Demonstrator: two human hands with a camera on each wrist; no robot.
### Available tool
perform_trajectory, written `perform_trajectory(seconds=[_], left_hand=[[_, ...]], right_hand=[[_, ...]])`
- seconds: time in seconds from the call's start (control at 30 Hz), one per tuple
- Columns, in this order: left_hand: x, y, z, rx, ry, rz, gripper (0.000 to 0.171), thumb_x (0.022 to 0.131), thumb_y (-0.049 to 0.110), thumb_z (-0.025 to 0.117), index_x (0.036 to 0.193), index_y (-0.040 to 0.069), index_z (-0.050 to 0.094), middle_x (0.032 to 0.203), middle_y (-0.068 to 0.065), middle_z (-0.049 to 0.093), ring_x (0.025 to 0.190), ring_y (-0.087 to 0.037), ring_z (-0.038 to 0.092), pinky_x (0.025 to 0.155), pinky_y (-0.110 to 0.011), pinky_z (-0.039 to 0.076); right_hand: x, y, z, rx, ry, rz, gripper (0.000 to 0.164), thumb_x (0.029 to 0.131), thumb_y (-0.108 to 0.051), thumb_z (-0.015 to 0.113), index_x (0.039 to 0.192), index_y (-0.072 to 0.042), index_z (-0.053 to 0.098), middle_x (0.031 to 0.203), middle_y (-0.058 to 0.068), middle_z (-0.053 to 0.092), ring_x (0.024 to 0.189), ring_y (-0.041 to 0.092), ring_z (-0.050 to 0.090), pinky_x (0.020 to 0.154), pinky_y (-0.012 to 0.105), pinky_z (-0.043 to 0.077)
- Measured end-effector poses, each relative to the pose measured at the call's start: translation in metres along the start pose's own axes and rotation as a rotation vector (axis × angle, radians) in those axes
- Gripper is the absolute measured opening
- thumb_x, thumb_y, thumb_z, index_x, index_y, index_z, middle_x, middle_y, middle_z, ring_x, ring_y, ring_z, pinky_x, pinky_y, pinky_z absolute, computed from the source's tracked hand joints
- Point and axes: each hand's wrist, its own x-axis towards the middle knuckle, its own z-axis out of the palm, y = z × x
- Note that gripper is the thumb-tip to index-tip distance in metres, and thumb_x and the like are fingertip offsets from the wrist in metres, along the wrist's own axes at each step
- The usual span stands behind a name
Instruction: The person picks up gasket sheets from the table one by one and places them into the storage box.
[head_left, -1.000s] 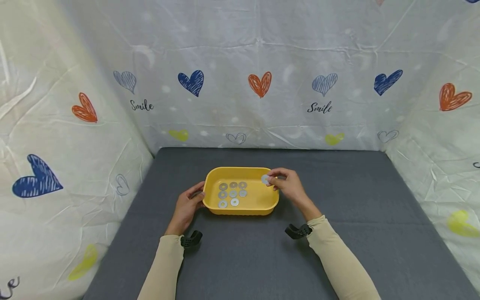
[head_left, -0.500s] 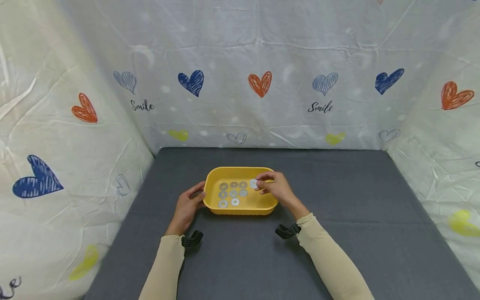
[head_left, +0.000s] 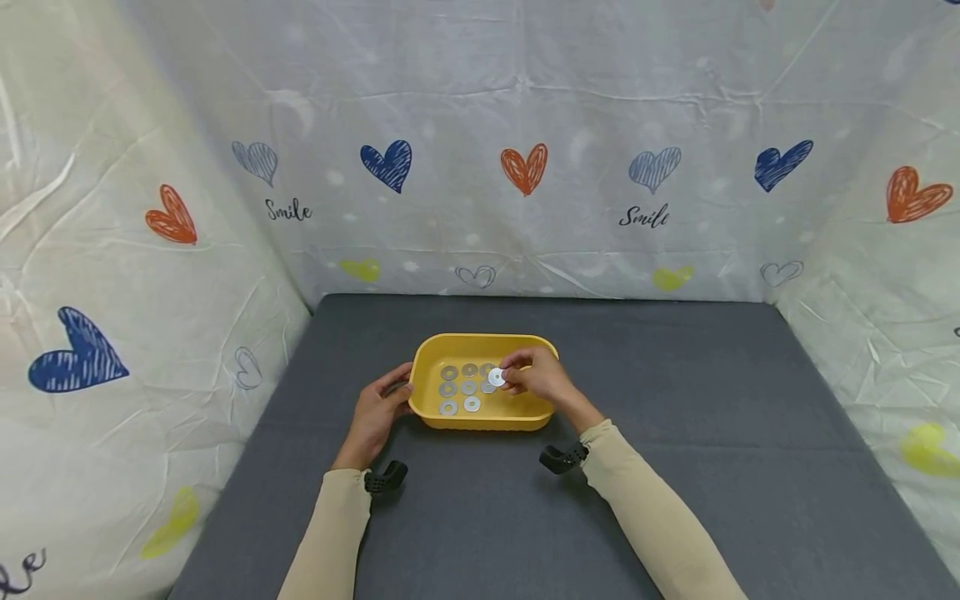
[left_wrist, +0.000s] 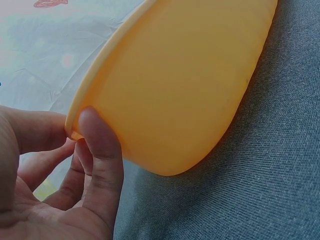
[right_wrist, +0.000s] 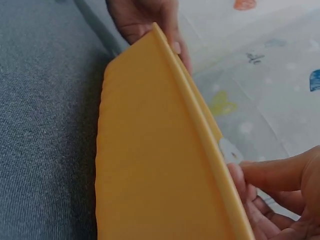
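Observation:
A yellow plastic tray (head_left: pixel 480 423) stands on the dark cloth, with several flat metal washers (head_left: pixel 448 389) laid in rough rows on its left half. My left hand (head_left: pixel 372 421) grips the tray's left end, the thumb at the rim and the fingers on the other side, as the left wrist view shows. Over the inside of the tray, my right hand (head_left: pixel 540 377) pinches one washer (head_left: pixel 497 377) between thumb and fingers. This washer overlaps the right column of washers in the head view. In the right wrist view the tray wall hides part of it.
A dark grey cloth (head_left: pixel 675 375) covers the table around the tray. Behind it and at both sides hang pale sheets (head_left: pixel 570 225) printed with hearts. A black strap (head_left: pixel 386 477) sits on the left wrist, another black strap (head_left: pixel 564 458) on the right.
My right hand has moved left with the pinched washer, from the tray's right rim to the right edge of the washer rows. The left hand keeps its grip on the tray.

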Motion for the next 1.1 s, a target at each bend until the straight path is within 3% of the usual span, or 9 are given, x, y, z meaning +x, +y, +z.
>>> perform_trajectory(seconds=[0.3,0.67,0.93,1.1], left_hand=[[0.001,-0.001,0.002,0.004,0.001,0.004,0.046,0.098,0.012,0.057,0.144,0.013,0.051,0.136,-0.012,0.053,0.096,-0.018,0.061,0.071,-0.021,0.054],[0.000,-0.002,0.002,-0.011,-0.023,0.014,0.046,0.099,0.013,0.057,0.145,0.014,0.049,0.137,-0.012,0.050,0.098,-0.019,0.062,0.072,-0.022,0.055],[0.000,-0.001,0.004,-0.018,-0.018,0.009,0.046,0.099,0.013,0.057,0.144,0.014,0.050,0.134,-0.010,0.051,0.097,-0.016,0.061,0.072,-0.022,0.055],[0.001,-0.001,0.005,-0.025,-0.020,0.010,0.046,0.099,0.013,0.057,0.144,0.014,0.050,0.135,-0.010,0.050,0.096,-0.015,0.061,0.072,-0.022,0.054]], right_hand=[[0.009,0.000,0.008,-0.032,-0.033,0.103,0.014,0.089,0.004,0.066,0.102,0.005,0.069,0.089,0.015,0.069,0.072,0.023,0.073,0.077,0.043,0.060],[0.016,0.011,0.009,-0.151,-0.159,0.168,0.011,0.089,0.001,0.065,0.097,0.003,0.072,0.077,0.009,0.069,0.059,0.014,0.066,0.059,0.026,0.057],[0.015,0.014,0.012,-0.269,-0.131,0.173,0.007,0.088,0.000,0.066,0.091,0.001,0.073,0.071,0.010,0.069,0.055,0.015,0.065,0.056,0.026,0.057],[0.012,0.014,0.013,-0.374,-0.075,0.126,0.010,0.089,-0.005,0.067,0.086,-0.002,0.075,0.071,0.009,0.070,0.057,0.016,0.066,0.054,0.026,0.056]])
